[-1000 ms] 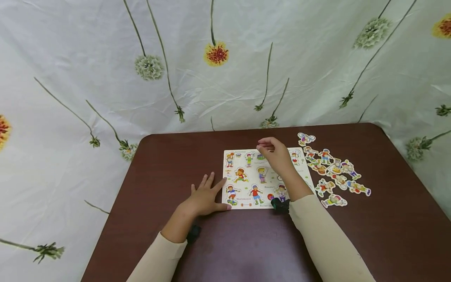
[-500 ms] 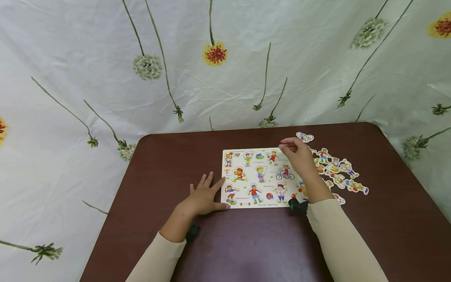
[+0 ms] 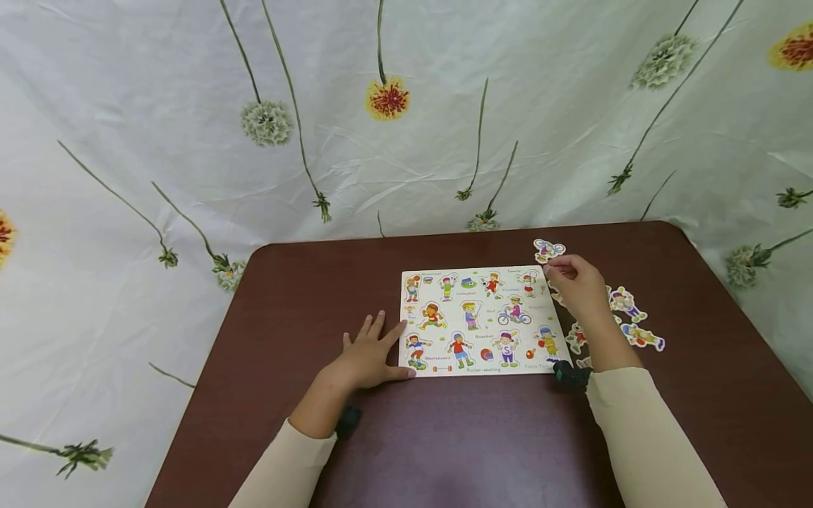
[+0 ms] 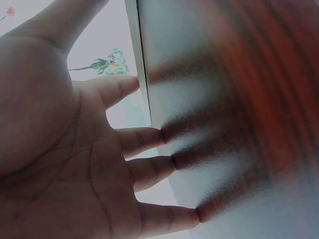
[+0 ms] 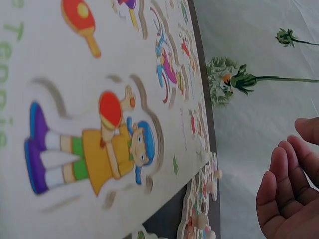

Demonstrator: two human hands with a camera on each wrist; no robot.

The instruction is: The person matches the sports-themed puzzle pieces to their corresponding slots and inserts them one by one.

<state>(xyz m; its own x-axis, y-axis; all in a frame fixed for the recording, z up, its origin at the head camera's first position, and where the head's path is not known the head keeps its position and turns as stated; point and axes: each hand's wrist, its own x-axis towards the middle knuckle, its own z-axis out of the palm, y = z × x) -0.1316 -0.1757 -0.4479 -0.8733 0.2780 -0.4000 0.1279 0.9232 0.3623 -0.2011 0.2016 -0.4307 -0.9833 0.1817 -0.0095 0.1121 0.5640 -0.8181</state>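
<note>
Left hand (image 3: 365,356), spread wide, touches the puzzle board (image 3: 457,324) toward the far edge of the desk (image 3: 317,282), maybe so it won't slide. Right hand (image 3: 579,289), loose and empty, is above puzzle pieces (image 3: 625,303), perhaps beside the board for easy reach.

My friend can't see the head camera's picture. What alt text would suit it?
A person's right hand hangs over loose puzzle pieces beside a white sports puzzle board, while the spread left hand rests at the board's left edge. Board and pieces lie on a dark brown table before a white flower-printed cloth.
</note>
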